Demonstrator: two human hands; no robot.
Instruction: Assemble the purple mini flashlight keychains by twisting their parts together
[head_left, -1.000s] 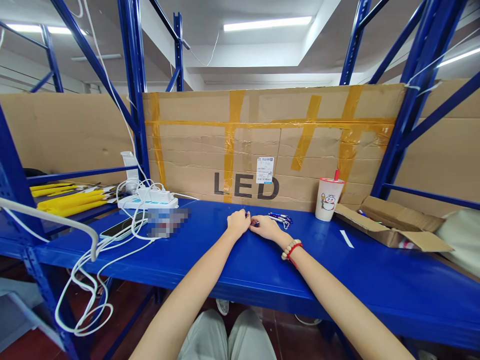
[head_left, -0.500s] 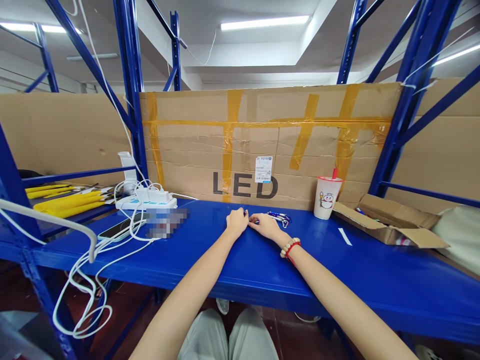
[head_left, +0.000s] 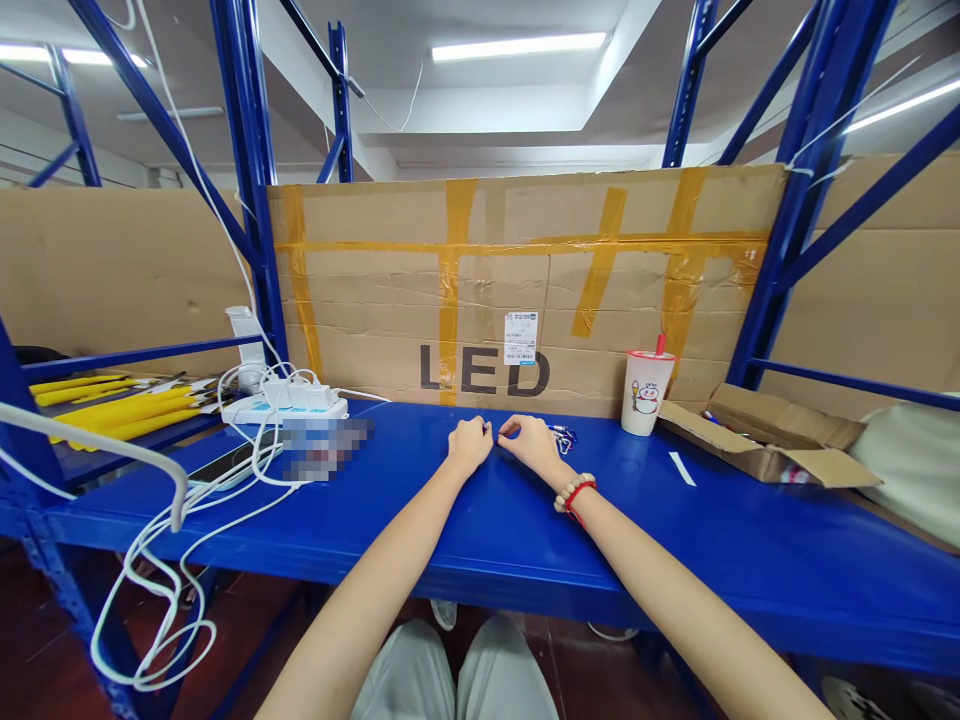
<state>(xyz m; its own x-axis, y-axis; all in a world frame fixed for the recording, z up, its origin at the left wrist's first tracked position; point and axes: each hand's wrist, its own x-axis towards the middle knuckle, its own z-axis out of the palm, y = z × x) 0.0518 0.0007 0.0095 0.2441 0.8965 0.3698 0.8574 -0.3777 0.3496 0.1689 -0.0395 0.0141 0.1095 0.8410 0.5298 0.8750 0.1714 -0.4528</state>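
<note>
My left hand [head_left: 469, 446] is closed at the middle of the blue table [head_left: 480, 530], with a small dark bit showing at its fingertips. What it grips is too small to name. Just to its right, my right hand [head_left: 531, 448] has thumb and forefinger curled together in a pinch, and whatever may be between them cannot be made out. A narrow gap parts the two hands. Behind my right hand lies a small cluster of blue and silver metal pieces [head_left: 564, 438], partly covered by that hand. A beaded bracelet [head_left: 575, 491] and a red cord circle my right wrist.
At the back right stands a paper cup [head_left: 646, 395] with a red straw. Beside it are a white strip [head_left: 681, 468] and an open cardboard box [head_left: 757, 450]. Left are a power strip [head_left: 300, 400], tangled white cables [head_left: 161, 560], a phone [head_left: 225, 465] and yellow-handled tools [head_left: 142, 412].
My right hand has drawn slightly away from my left, widening the gap between the fingertips. The whole view has shifted a little. My left hand stays closed.
</note>
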